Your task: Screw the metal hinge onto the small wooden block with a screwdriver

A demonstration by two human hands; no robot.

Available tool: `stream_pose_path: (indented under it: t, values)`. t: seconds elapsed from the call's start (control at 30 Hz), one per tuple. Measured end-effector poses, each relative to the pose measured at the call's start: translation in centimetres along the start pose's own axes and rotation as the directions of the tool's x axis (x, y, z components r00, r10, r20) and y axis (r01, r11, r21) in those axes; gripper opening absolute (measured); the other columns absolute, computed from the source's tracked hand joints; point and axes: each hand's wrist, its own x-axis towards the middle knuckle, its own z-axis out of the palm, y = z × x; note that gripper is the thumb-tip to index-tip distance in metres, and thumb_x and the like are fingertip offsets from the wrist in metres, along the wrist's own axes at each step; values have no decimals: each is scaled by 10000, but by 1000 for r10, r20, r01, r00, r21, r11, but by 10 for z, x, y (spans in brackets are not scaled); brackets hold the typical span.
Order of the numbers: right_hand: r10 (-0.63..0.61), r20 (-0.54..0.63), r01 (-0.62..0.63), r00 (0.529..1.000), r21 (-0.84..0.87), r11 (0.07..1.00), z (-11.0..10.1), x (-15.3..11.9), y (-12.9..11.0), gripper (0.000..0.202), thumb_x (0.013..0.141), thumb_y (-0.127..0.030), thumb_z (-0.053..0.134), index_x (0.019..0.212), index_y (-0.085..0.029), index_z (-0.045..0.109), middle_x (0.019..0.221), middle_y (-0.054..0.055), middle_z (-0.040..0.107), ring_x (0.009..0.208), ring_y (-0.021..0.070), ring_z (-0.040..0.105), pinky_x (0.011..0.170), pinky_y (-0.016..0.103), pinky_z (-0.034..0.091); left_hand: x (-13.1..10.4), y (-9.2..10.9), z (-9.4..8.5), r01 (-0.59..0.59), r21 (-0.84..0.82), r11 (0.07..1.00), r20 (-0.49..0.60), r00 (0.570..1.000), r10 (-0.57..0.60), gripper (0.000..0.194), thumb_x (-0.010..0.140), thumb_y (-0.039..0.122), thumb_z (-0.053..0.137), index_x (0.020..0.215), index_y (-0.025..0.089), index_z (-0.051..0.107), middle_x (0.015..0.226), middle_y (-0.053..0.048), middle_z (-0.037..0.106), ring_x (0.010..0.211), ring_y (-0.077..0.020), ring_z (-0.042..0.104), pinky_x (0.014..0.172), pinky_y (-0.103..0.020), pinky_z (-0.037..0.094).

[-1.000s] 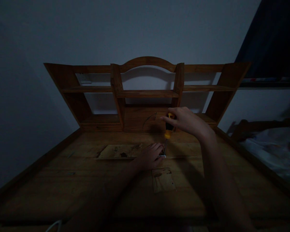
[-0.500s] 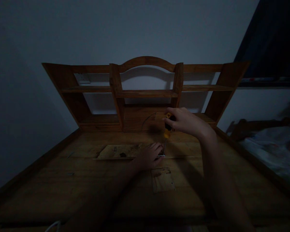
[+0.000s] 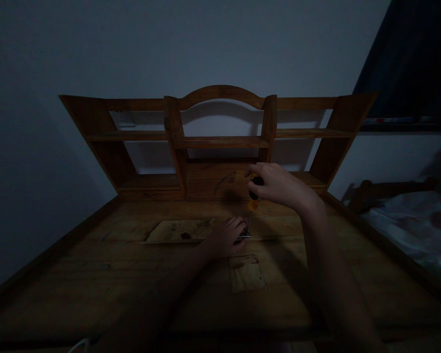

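My right hand (image 3: 275,184) grips the handle of a yellow and black screwdriver (image 3: 252,203) from above. Its shaft points down, slightly tilted, and the tip meets a small shiny metal piece (image 3: 244,237) on the wooden desk top (image 3: 139,294). Low beside the tip, my left hand (image 3: 226,238) has its fingers closed around that metal piece, mostly hiding it. Under and left of this hand lies a pale, stained wooden strip (image 3: 169,231). A square pale patch (image 3: 247,273) sits just nearer to me.
A wooden shelf unit (image 3: 222,142) stands at the back against the wall. Small thin metal bits (image 3: 105,265) lie on the left of the desk. A white cable (image 3: 80,344) shows at the bottom edge. Plastic-covered things (image 3: 415,225) are beyond the right edge.
The view has shifted very slightly. My right fingers have changed position a little around the top of the screwdriver handle. My left hand stays in place at the metal piece.
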Motion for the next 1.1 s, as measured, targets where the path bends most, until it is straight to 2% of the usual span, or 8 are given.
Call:
stream_pose_path:
  t: [0.2, 0.3, 0.43, 0.6, 0.77, 0.87, 1.1]
  values:
    - [27, -64, -28, 998, -16, 999, 7, 3, 2, 219, 926, -380, 525, 904, -178, 607, 894, 83, 681, 828, 209, 628, 682, 292, 409, 1, 0, 1, 6, -11, 1000, 6, 1000, -6, 202, 932, 344, 485, 1061, 189, 497, 1119, -91, 546, 1043, -247, 520, 898, -382, 462]
    - [19, -77, -20, 997, -12, 1000, 6, 2, 3, 244, 910, -413, 546, 905, -177, 610, 893, 85, 673, 817, 207, 616, 684, 292, 405, 1, -1, 2, -3, -22, 1000, 1, 1000, 3, 212, 930, 331, 481, 1088, 190, 494, 1147, -97, 539, 1062, -248, 515, 914, -386, 458]
    - [-11, -45, 12, 999, 25, 1000, -1, 0, 1, 176, 888, -326, 539, 931, -179, 627, 933, 77, 675, 848, 201, 609, 739, 295, 408, 1, -1, 3, -2, -10, 1000, -1, 1000, 2, 198, 923, 315, 483, 1075, 188, 495, 1139, -98, 540, 1060, -251, 513, 914, -387, 457]
    - [-26, -21, 27, 999, 59, 998, -5, -2, -3, 135, 882, -248, 517, 935, -180, 622, 905, 61, 680, 807, 180, 605, 710, 277, 401, 1, -1, 3, -1, 4, 1000, 2, 1000, 1, 185, 918, 297, 482, 1064, 185, 493, 1119, -97, 544, 1040, -250, 519, 886, -381, 459]
    - [63, -83, -68, 995, -59, 996, -1, -1, 0, 220, 919, -383, 535, 927, -179, 617, 890, 90, 683, 820, 214, 623, 697, 299, 402, 1, -1, 3, 11, -5, 1000, -1, 1000, -11, 178, 910, 298, 484, 1055, 196, 493, 1141, -93, 538, 1054, -248, 515, 890, -382, 458]
    - [98, -69, -104, 993, -89, 991, -1, -1, 2, 282, 916, -449, 530, 934, -185, 630, 891, 91, 693, 840, 225, 638, 702, 299, 413, 1, -1, 2, 8, -8, 1000, 2, 1000, -8, 186, 909, 294, 487, 1065, 193, 496, 1138, -91, 543, 1050, -244, 515, 903, -382, 457]
    - [26, 4, -26, 1000, 17, 1000, -13, -4, -2, 237, 872, -252, 521, 1015, -172, 692, 985, 82, 724, 897, 216, 659, 757, 279, 438, 0, -2, 3, 12, -20, 1000, 4, 1000, -12, 201, 916, 311, 490, 1083, 199, 497, 1158, -92, 536, 1073, -248, 509, 916, -385, 456]
